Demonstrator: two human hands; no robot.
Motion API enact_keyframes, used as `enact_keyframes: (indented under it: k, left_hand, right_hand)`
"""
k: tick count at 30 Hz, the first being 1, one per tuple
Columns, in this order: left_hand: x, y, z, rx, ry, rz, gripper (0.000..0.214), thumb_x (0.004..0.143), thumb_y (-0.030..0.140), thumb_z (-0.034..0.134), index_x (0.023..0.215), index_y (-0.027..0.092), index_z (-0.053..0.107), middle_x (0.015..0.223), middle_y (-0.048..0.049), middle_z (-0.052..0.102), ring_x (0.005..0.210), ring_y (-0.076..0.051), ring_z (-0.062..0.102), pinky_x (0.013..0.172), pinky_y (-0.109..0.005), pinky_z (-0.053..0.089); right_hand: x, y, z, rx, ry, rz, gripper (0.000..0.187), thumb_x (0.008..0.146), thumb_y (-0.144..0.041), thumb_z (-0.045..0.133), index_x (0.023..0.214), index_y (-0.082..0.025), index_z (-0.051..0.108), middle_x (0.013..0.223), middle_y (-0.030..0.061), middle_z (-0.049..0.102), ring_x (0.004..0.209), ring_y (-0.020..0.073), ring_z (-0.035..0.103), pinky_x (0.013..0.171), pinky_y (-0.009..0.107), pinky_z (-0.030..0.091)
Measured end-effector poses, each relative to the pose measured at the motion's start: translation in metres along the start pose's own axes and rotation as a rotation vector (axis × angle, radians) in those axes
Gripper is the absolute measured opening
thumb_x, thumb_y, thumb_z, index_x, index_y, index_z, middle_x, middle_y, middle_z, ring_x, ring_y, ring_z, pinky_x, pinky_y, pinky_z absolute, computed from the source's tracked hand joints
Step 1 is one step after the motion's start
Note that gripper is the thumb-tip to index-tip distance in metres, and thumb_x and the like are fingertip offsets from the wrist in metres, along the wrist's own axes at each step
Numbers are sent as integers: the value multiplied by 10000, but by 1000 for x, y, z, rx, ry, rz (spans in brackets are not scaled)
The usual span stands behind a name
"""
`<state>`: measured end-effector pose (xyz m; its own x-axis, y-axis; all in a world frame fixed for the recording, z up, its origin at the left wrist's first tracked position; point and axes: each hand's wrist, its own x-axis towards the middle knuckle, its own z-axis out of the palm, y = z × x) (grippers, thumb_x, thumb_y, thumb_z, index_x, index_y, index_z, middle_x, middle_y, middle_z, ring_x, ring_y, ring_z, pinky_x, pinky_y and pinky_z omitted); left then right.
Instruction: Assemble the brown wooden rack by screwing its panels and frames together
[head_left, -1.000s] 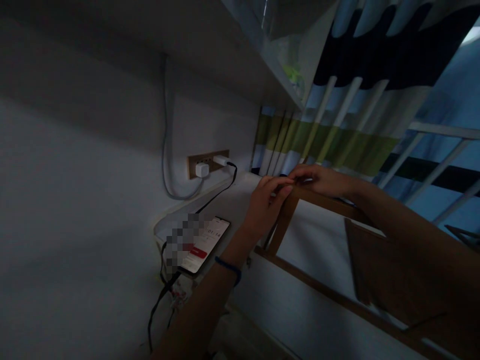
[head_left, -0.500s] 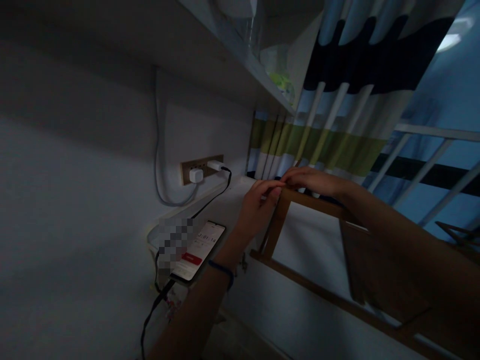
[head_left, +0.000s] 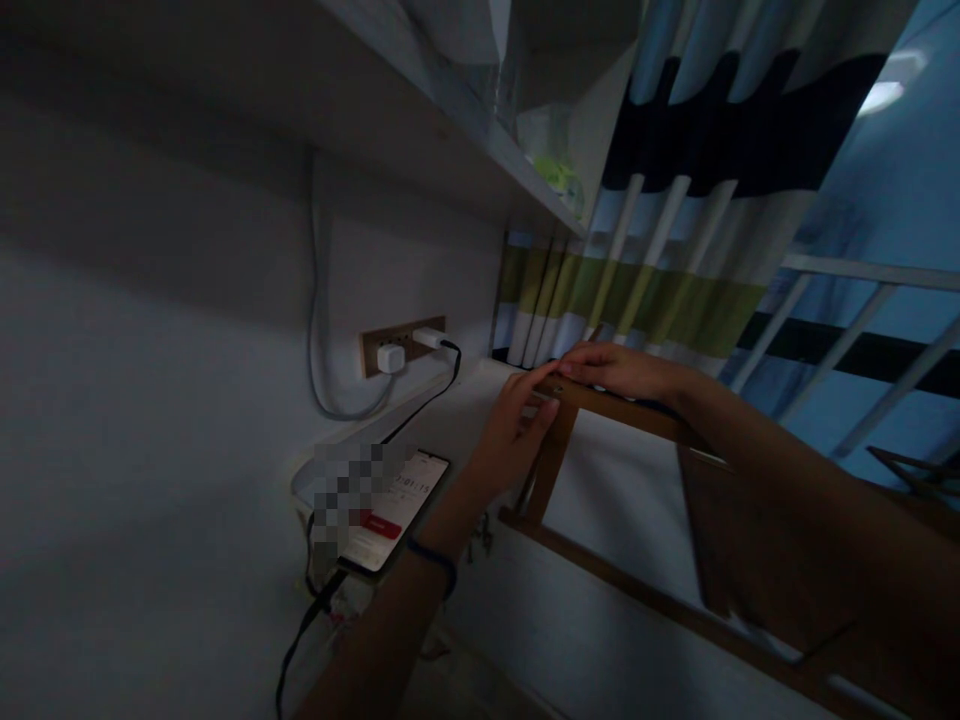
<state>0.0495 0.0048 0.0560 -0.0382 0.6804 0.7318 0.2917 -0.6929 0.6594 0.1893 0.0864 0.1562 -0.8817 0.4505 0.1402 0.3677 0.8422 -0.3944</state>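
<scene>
A brown wooden frame [head_left: 553, 455], perhaps part of a piece of furniture, stands at the right of the small white ledge. My left hand [head_left: 510, 435] is at its upper left corner, thumb apart from the fingers, its fingertips meeting those of my right hand. A small round spot, like a screw or hole, shows on the wood between thumb and index. My right hand [head_left: 619, 368] lies over the top edge, fingers bent and pressed together at the corner. Whether a small part is pinched there is hidden. A dark band circles my left wrist.
A lit phone [head_left: 394, 515] lies on the white ledge [head_left: 469, 395], left of my left forearm. A black cable [head_left: 420, 405] runs past it from the wall socket [head_left: 371, 355]. Overhead juts a shelf [head_left: 450, 130]. A striped curtain [head_left: 675, 230] and white rails [head_left: 862, 330] stand behind.
My left thumb has moved away from its fingertips, uncovering the spot on the frame's corner. My right hand stays at the corner with slight motion. The view has shifted a little.
</scene>
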Motion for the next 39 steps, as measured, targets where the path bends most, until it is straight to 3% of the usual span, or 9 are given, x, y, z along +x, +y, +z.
enact_keyframes:
  k: [6,11,15,20,24,31,39]
  left_hand:
    - [-11,-9,14,-138,140,-159,601,765,271,543,1268,243,216,1169,-97,431,922,-131,530,748,-270,483]
    - [-28,-20,28,-42,-20,-210,623,688,349,627,1221,191,345,1222,-107,468,1127,-208,444,961,-379,349]
    - [-36,-25,42,18,41,-269,722,659,333,653,1266,192,290,1196,-101,505,1104,-217,473,942,-384,368]
    - [-39,-30,61,94,233,-344,457,740,212,538,1176,199,401,1085,-74,581,1001,-204,547,872,-367,418]
    - [-40,-32,68,160,308,-386,378,751,168,484,1123,219,448,1017,-63,617,933,-217,581,803,-365,452]
    - [-41,-31,71,250,343,-423,351,739,120,450,1072,220,495,932,-71,641,873,-229,599,747,-351,458]
    - [-44,-30,68,305,297,-412,349,719,105,441,1054,195,479,900,-100,643,840,-257,607,711,-359,453]
  right_hand:
    - [2,2,0,-32,14,-9,405,782,-524,360,647,-175,514,675,10,466,663,142,446,647,288,373]
    - [2,1,0,-10,3,-26,374,790,-486,368,667,-171,530,686,16,488,663,144,461,643,284,372]
    - [2,1,1,13,12,-10,346,791,-463,384,671,-171,525,708,21,503,686,147,467,668,291,377]
    - [3,0,2,31,14,-10,336,799,-453,390,662,-171,511,713,15,483,705,144,459,704,296,377]
    - [3,-2,1,12,5,-16,346,815,-447,372,643,-174,497,696,13,475,688,139,446,701,296,382]
    - [1,-3,1,-25,15,-51,372,818,-468,366,645,-177,519,698,16,490,715,147,466,706,291,389]
    - [-2,-8,1,-53,27,-97,362,844,-429,356,713,-165,566,781,36,513,776,149,496,757,288,395]
